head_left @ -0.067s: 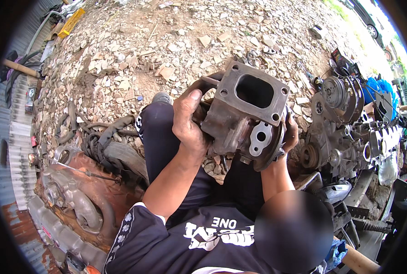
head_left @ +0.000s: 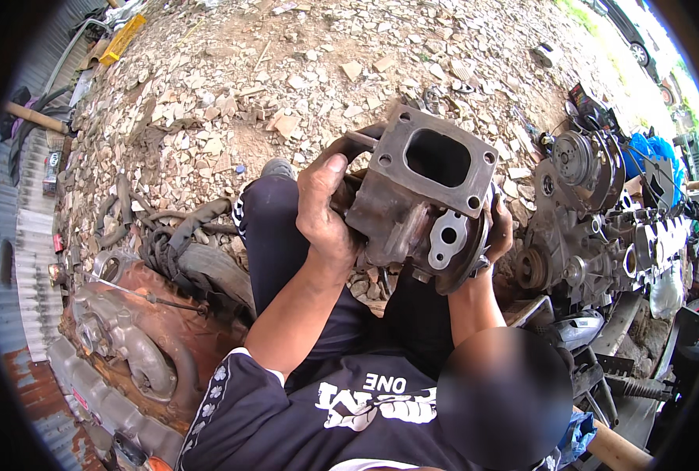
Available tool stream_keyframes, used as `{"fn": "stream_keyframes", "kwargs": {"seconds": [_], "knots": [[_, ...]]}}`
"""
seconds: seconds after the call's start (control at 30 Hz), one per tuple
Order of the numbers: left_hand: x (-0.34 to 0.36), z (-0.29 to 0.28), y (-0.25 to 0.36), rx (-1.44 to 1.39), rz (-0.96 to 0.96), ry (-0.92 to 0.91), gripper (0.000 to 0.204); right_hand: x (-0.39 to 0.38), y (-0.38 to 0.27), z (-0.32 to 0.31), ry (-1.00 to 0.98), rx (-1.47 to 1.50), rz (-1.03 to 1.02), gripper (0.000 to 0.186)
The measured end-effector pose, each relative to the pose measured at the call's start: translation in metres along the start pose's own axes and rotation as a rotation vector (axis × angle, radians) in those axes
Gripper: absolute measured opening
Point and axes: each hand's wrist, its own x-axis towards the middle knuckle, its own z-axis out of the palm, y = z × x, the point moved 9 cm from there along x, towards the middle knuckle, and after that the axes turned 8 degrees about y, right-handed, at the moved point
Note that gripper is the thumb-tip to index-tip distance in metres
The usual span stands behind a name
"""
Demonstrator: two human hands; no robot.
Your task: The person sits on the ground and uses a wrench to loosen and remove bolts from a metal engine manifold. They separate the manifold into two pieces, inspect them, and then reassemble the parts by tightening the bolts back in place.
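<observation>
A dark cast-metal turbocharger housing (head_left: 389, 220) is held up over my lap, its square flange (head_left: 448, 135) with a rounded rectangular opening and corner bolt holes facing up. On its lower right sit a small oval silver flange (head_left: 447, 239) and a round plate at the edge. My left hand (head_left: 326, 200) grips the housing's left side, thumb up along it, fingers partly hidden behind. My right hand (head_left: 497, 224) grips the right side, mostly hidden behind the housing.
An engine block (head_left: 569, 243) with pulleys and more parts crowd the right side. A cast manifold (head_left: 145, 361) lies on a rusty surface at lower left, near hoses (head_left: 177, 243). Stony rubble ground (head_left: 302, 71) spreads ahead, with corrugated metal sheeting (head_left: 28, 298) along the left.
</observation>
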Motion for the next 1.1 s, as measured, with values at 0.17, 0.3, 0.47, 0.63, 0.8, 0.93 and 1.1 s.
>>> {"fn": "stream_keyframes", "kwargs": {"seconds": [0.17, 0.3, 0.47, 0.63, 0.8, 0.93, 1.1], "knots": [[0.0, 0.001, -0.002, 0.005, -0.019, 0.006, 0.059, 0.0, 0.003, -0.011, 0.075, 0.096, 0.032, 0.057], [0.001, 0.002, -0.005, -0.031, -0.041, 0.006, 0.059, 0.003, 0.003, -0.008, 0.063, 0.085, 0.017, 0.057], [0.0, -0.003, -0.01, -0.075, -0.081, 0.039, 0.058, 0.0, 0.002, -0.003, 0.123, -0.009, 0.027, 0.057], [-0.001, -0.003, -0.006, -0.048, -0.052, 0.029, 0.057, 0.0, 0.006, -0.002, 0.178, 0.033, 0.061, 0.057], [-0.001, 0.0, -0.004, -0.04, -0.044, 0.011, 0.057, 0.001, 0.006, -0.009, 0.069, -0.004, 0.075, 0.058], [-0.001, 0.0, -0.006, -0.054, -0.059, 0.015, 0.058, 0.0, 0.004, -0.009, 0.061, -0.004, 0.078, 0.059], [-0.001, -0.005, -0.012, -0.006, -0.072, 0.051, 0.059, -0.005, 0.003, 0.006, -0.185, 0.088, 0.12, 0.056]]}}
